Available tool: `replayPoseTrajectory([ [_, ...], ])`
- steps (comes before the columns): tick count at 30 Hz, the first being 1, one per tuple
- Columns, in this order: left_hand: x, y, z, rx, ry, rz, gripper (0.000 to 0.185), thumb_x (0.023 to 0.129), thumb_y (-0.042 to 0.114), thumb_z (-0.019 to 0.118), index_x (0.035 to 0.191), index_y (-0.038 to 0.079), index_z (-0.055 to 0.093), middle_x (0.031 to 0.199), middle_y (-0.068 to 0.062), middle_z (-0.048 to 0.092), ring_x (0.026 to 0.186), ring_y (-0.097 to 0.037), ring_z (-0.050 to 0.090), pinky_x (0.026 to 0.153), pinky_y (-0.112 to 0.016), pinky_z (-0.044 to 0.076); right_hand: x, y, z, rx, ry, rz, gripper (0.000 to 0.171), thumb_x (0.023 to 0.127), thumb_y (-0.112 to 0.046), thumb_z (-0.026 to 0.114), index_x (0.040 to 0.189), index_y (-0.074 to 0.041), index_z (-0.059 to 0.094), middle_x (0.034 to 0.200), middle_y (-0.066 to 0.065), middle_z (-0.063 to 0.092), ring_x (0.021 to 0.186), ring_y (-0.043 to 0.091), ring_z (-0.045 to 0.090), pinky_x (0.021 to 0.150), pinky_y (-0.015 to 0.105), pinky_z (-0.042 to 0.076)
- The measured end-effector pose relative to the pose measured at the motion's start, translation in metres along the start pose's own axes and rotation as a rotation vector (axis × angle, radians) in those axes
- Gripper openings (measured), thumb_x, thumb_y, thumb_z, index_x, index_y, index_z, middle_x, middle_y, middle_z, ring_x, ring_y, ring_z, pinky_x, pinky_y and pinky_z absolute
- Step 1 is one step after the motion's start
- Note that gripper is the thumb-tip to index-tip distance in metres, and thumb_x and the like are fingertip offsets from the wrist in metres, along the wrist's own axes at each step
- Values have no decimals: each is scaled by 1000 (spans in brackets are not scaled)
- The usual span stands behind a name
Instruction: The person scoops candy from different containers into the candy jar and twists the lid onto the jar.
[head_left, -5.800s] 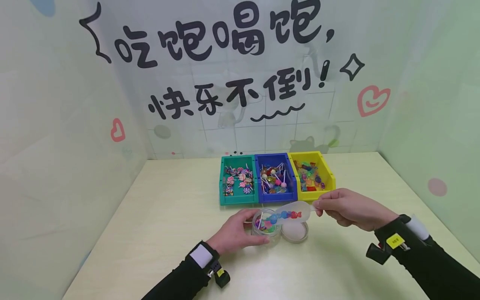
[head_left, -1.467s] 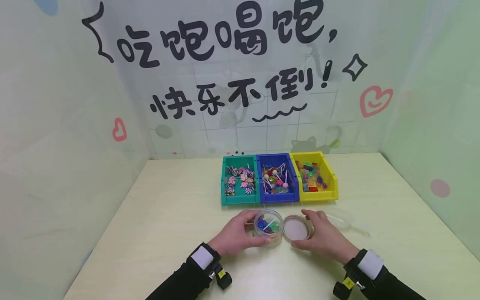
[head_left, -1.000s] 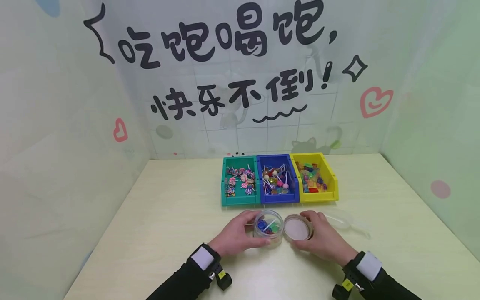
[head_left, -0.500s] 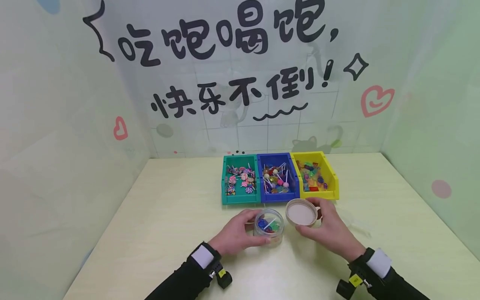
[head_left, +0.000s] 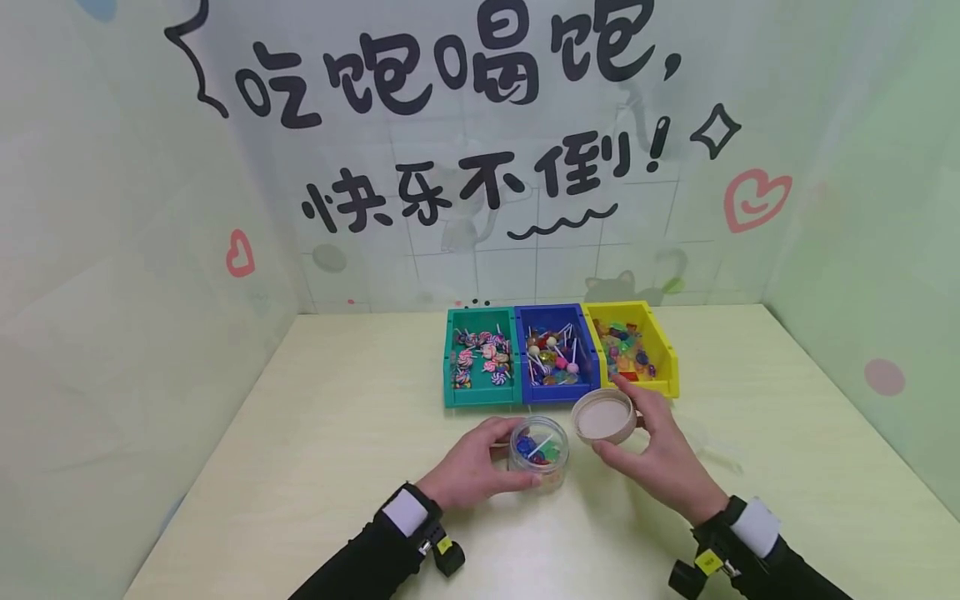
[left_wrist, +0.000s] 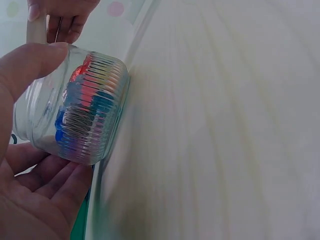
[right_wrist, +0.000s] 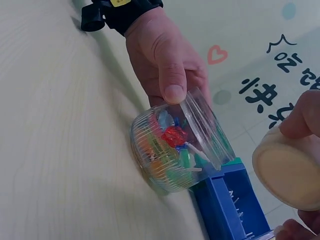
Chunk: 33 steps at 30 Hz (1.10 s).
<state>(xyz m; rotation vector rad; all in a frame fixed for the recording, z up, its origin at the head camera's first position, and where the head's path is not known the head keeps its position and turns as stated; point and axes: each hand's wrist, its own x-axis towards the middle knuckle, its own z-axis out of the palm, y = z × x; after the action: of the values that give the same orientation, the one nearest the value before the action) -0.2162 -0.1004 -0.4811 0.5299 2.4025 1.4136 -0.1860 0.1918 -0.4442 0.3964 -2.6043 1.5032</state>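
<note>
My left hand point(head_left: 468, 467) is wrapped around the side of a clear ribbed jar point(right_wrist: 175, 145), which stands upright on the table with its mouth uncovered. Inside the jar lie small colourful candy pieces point(head_left: 542, 450), blue, green and red, with a white stick among them. A pale round lid point(head_left: 603, 417) is gripped by its edge between the thumb and fingers of my right hand point(head_left: 663, 454). The lid is held above the table, just right of the jar and slightly higher than its rim, its hollow underside showing in the head view.
Behind the jar stand three joined bins: a green bin point(head_left: 482, 398) with swirl lollipops, a blue bin point(head_left: 558, 395) with ball lollipops, and a yellow bin point(head_left: 663, 385) with jelly-like candies. A clear scoop point(head_left: 716, 454) lies on the table point(head_left: 337, 400) beyond my right hand.
Earlier my right hand tipped candies from the scoop into the jar; the scoop now lies on the table. That hand has since taken the lid and lifted it. My left hand stays on the jar.
</note>
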Motion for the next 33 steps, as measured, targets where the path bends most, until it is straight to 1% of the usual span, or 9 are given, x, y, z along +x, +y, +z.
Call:
replayPoseTrajectory([
  [5,0,1,0,-2,-1,-3,79,92,36,92,159,12,56,156,-10,59,144,-35,60,122,-53,52,1,0,2,153,-30,40,85,95,-9,84,155,0,26,161,23,40,147,44,55,110,14,46],
  [8,0,0,0,0,-1,-3,79,92,36,92,159,13,57,155,-9,59,144,-35,60,122,-53,51,4,0,6,174,-48,4,82,94,-6,84,157,0,31,157,23,36,145,49,56,108,7,43],
  [11,1,0,0,-9,0,-5,79,92,36,92,159,14,57,155,-8,60,145,-34,60,123,-53,51,8,-2,10,141,-63,-43,83,93,-6,85,160,-3,36,156,22,35,143,46,57,110,6,41],
  [14,0,-1,0,-16,1,2,78,92,36,92,159,14,57,154,-7,60,145,-33,59,123,-52,51,12,-5,16,115,-83,-59,83,93,-6,85,160,-4,35,157,22,39,142,46,57,121,32,51],
  [16,0,0,0,-13,1,10,77,92,35,92,158,13,57,154,-7,61,145,-32,59,123,-51,51,14,-7,19,87,-96,-73,82,93,-8,85,159,-3,36,160,21,42,143,45,56,123,53,50],
  [18,0,0,0,-12,-1,20,77,93,35,91,158,12,57,154,-8,61,145,-32,58,123,-51,51,16,-8,23,63,-111,-105,78,94,-8,85,157,-3,41,159,21,45,144,46,55,120,71,45],
  [23,0,-1,0,-20,-11,28,76,94,34,90,159,13,57,155,-8,60,147,-32,56,123,-52,50,23,-10,32,7,-169,-188,72,92,-8,86,158,-9,55,160,18,49,145,44,51,114,71,52],
  [28,1,-2,-1,-17,-8,41,73,93,32,91,157,16,58,154,-6,61,146,-30,56,123,-52,50,24,-14,39,-41,-273,-220,61,92,-10,86,150,-16,67,167,17,49,151,46,48,114,68,54],
  [33,0,-2,-1,-23,-2,62,72,93,30,91,156,16,59,153,-6,61,145,-29,57,124,-51,50,23,-14,44,-79,-316,-245,53,93,-11,85,144,-17,73,169,18,48,154,46,46,114,64,55],
])
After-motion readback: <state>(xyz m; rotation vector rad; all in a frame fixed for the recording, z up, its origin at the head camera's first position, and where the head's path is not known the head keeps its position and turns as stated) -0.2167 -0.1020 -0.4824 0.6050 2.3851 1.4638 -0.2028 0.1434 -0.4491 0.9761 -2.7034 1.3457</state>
